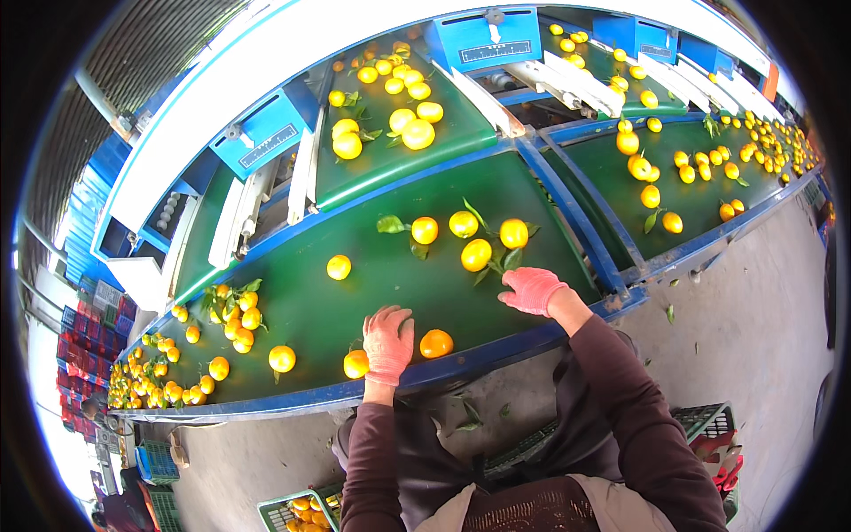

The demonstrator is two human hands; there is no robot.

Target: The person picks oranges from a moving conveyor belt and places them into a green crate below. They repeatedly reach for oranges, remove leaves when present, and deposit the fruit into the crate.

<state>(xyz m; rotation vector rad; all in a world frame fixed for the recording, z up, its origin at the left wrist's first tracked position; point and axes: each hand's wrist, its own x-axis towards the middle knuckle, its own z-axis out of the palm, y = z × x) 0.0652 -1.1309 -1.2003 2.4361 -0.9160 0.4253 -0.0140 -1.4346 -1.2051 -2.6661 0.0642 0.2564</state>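
My left hand [388, 338], in a pink knit glove, is over the near edge of a green sorting belt [399, 306], between an orange citrus fruit [356, 364] touching or close to its left side and another fruit [437, 343] on its right. Whether anything is under its palm cannot be seen. My right hand [530, 290], gloved alike, is low over the belt with its fingertips by the leaves [512, 259] of a small group of fruits; a citrus fruit [476, 255] lies just beyond. The fingers partly hide what they touch.
A blue metal rail [492, 356] edges the belt. More fruits cluster at the belt's left end [153, 379]. A feeder belt [452, 136] with fruits joins from behind, and another belt [585, 153] lies right. A green plastic crate [269, 509] with fruits stands below; another crate [731, 415] is at right.
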